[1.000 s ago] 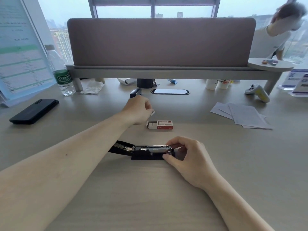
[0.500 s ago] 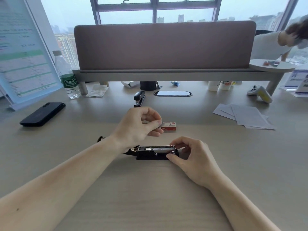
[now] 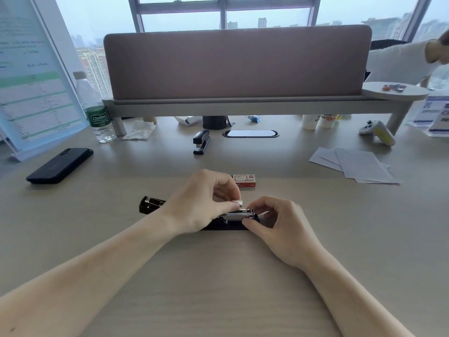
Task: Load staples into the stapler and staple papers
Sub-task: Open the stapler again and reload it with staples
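Note:
A black stapler (image 3: pixel 239 216) lies opened flat on the desk in front of me, its lid (image 3: pixel 150 204) swung out to the left and its metal staple channel facing up. My left hand (image 3: pixel 201 203) pinches a small strip of staples (image 3: pixel 239 203) just above the channel's right end. My right hand (image 3: pixel 279 222) grips the stapler's front end from the right. A red and white staple box (image 3: pixel 245 180) lies just behind my hands. Several white paper sheets (image 3: pixel 357 164) lie at the right.
A second black stapler (image 3: pixel 201 141) stands farther back. A black phone (image 3: pixel 59 165), a water bottle (image 3: pixel 96 110) and a document stand (image 3: pixel 31 76) are at the left. A game controller (image 3: pixel 376 131) sits at the back right. A divider panel (image 3: pixel 238 62) closes the desk's far side.
My left hand came back from the staple box with a strip of staples and lowered it over the open stapler. My right hand stayed on the stapler's front end.

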